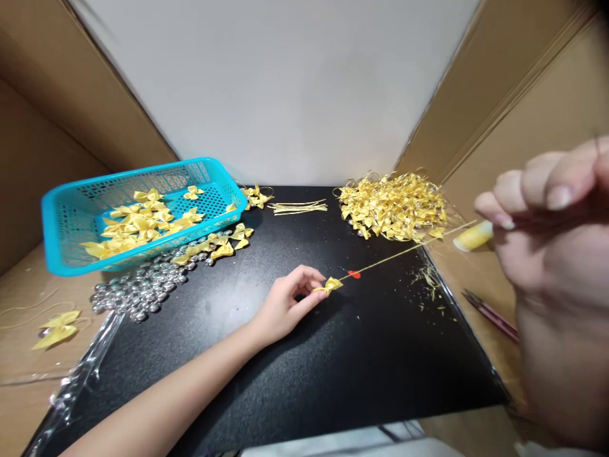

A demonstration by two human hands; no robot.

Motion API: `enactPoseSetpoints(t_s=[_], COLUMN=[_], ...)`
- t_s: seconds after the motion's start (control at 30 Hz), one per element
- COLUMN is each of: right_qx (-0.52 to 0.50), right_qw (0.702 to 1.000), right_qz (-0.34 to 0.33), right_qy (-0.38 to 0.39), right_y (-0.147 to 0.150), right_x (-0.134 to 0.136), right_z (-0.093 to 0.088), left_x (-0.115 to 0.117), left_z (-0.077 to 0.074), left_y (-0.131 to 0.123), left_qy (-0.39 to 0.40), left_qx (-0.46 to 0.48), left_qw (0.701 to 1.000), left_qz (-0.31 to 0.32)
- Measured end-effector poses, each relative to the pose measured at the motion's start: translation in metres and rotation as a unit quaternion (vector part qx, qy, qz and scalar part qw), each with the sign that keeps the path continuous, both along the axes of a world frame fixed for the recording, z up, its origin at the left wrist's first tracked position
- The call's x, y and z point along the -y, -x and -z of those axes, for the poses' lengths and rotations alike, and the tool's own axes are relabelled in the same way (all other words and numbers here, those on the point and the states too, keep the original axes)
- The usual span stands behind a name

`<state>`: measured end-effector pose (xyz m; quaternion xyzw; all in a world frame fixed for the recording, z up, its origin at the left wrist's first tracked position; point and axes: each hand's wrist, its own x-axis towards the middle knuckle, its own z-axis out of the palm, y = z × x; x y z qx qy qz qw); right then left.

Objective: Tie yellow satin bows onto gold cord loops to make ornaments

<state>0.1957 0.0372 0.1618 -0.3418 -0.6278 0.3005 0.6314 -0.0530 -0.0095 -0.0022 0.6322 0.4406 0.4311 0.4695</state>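
Observation:
My left hand rests on the black mat and pinches a small yellow ribbon bow between thumb and fingers. A thin gold string runs taut from the bow up to my right hand, which is raised close to the camera at the right. Its fingers are curled closed on the string's end. A small red mark shows on the mat just under the string.
A turquoise basket with yellow bows sits back left, silver beads and loose bows beside it. A heap of finished bows lies back right, cut gold strings at the back. Scissors and a yellow spool lie at the right. Cardboard walls surround.

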Motion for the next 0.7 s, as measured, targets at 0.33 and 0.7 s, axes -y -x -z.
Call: enactPoseSetpoints(t_s=[0.33,0.7], right_qx=[-0.040,-0.025], right_qw=[0.994,0.990], right_qz=[-0.071,-0.121], right_qy=[-0.075,-0.067], right_y=[-0.004,0.004], right_x=[0.005,0.010], right_z=[0.039,0.073], left_x=[-0.006,-0.009], left_z=[0.002,0.001], left_y=[-0.005,0.000], left_qy=[0.153,0.067], left_qx=[0.127,0.083], left_qw=[0.980,0.994], left_qz=[-0.022,-0.031])
